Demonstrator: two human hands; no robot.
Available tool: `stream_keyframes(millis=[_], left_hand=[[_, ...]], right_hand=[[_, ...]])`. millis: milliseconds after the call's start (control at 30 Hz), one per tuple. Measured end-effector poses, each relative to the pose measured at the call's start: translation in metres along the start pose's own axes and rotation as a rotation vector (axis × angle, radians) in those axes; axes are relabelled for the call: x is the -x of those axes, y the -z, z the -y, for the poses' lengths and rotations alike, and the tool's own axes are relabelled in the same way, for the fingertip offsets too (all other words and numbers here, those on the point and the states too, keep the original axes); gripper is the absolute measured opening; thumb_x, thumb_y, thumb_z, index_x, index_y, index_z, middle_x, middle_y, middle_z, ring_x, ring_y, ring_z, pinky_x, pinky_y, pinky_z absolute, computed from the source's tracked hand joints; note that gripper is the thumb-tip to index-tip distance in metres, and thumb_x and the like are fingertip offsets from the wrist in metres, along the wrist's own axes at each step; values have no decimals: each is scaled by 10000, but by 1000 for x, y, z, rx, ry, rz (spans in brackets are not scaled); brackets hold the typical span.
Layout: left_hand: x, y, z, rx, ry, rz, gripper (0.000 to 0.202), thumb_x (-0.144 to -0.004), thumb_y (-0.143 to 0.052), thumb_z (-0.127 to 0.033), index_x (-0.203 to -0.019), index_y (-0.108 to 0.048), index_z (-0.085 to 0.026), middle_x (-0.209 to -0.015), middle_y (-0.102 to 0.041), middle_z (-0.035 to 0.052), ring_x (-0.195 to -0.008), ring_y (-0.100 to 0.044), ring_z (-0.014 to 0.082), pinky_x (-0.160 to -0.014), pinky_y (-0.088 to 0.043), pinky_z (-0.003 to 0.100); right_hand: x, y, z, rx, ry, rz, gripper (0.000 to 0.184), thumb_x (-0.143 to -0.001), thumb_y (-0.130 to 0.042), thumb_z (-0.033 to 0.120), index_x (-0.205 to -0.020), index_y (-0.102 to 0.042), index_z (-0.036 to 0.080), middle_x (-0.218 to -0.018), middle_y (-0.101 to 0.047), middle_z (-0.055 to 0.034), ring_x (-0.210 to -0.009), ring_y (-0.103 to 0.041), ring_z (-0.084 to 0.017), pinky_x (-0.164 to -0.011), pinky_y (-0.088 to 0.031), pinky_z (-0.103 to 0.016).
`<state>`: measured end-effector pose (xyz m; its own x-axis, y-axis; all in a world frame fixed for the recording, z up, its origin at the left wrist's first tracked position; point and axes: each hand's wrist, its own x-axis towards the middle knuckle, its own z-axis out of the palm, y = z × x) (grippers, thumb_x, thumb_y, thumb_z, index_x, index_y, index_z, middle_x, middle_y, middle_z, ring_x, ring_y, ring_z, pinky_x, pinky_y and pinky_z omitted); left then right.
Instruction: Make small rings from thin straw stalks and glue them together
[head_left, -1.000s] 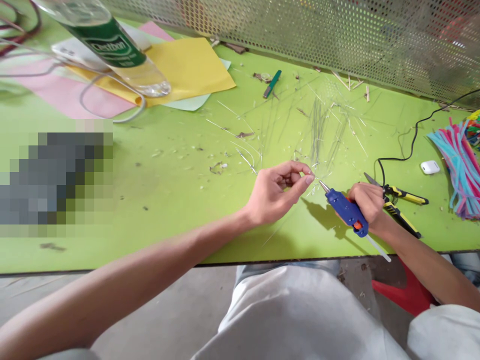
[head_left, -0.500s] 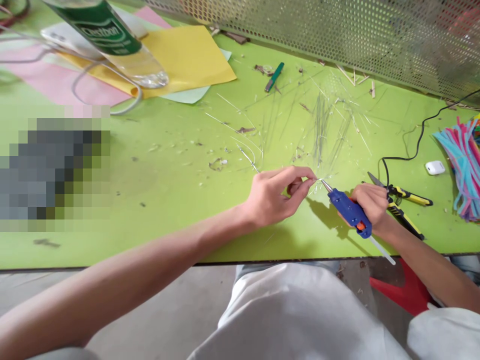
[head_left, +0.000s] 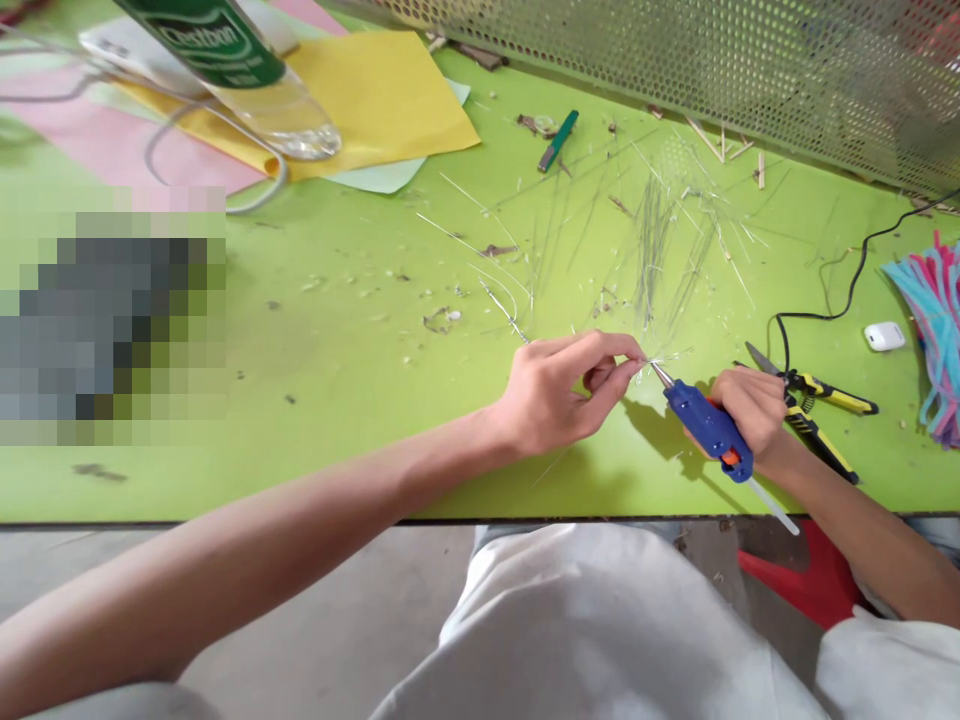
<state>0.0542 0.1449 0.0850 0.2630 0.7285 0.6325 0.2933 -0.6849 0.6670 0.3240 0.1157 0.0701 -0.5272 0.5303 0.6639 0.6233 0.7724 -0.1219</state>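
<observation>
My left hand (head_left: 559, 390) is closed in a pinch, thumb against forefinger, at what looks like a thin wire (head_left: 657, 360). Its ends show as fine shiny strands just past the fingertips; the rest is hidden. In my right hand (head_left: 752, 408) is a blue hot glue gun (head_left: 709, 428), its metal nozzle pointing up and left, right by the left fingertips. Whether the nozzle touches the wire, I cannot tell. A clear glue stick (head_left: 774, 507) juts from the gun's rear. Beyond the hands, several loose thin wires (head_left: 651, 250) lie on the green table (head_left: 337, 400).
Yellow-and-black pliers (head_left: 806, 392) lie behind my right hand, near a black cord (head_left: 819, 316), a small white case (head_left: 885, 336) and fuzzy coloured stems (head_left: 934, 340). Farther off are a green cutter (head_left: 558, 142), a bottle (head_left: 281, 110), yellow paper (head_left: 397, 100) and a perforated metal panel (head_left: 675, 60).
The whole view has shifted slightly, so the table items sit a little farther right. Both hands keep nearly the same pose, with the glue gun's nozzle still beside the left fingertips.
</observation>
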Motion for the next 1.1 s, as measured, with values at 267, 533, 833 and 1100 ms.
stream_keyframes(millis=[267, 533, 833, 1100], left_hand=[[-3, -1, -5, 174, 216, -6, 102, -944, -698, -233, -926, -772, -165, -601, -649, -17, -522, -561, 98, -534, -471, 219], [-12, 0, -5, 800, 783, 121, 382, -835, -908, -488, -892, -680, -187, -491, -546, -54, -408, -428, 85, -408, -334, 226], [-18, -1, -15, 1169, 1072, 226, 449, -812, -924, -400, -772, -520, -209, -537, -307, -112, -421, -349, 50, -407, -236, 193], [-20, 6, -20, 1394, 1099, 348, 398, -959, -777, -271, -761, -436, -221, -533, -237, -119, -387, -211, 41, -373, -248, 163]], right_hand=[[-1, -2, -1, -30, 27, -10, 142, -989, -653, 250, -863, -593, 228, -707, -670, -19, -604, -635, -169, -604, -488, -312], [-1, -3, 2, -1, -14, -53, 113, -1010, -628, 273, -911, -609, 223, -752, -709, -43, -645, -671, -183, -616, -509, -324], [-4, -3, 5, -2, 4, -131, 77, -962, -693, 178, -935, -628, 209, -772, -724, -43, -660, -684, -178, -602, -530, -334], [-8, 1, 9, -42, 36, -109, 65, -1020, -649, 206, -956, -647, 214, -801, -751, -54, -659, -692, -181, -596, -549, -346]])
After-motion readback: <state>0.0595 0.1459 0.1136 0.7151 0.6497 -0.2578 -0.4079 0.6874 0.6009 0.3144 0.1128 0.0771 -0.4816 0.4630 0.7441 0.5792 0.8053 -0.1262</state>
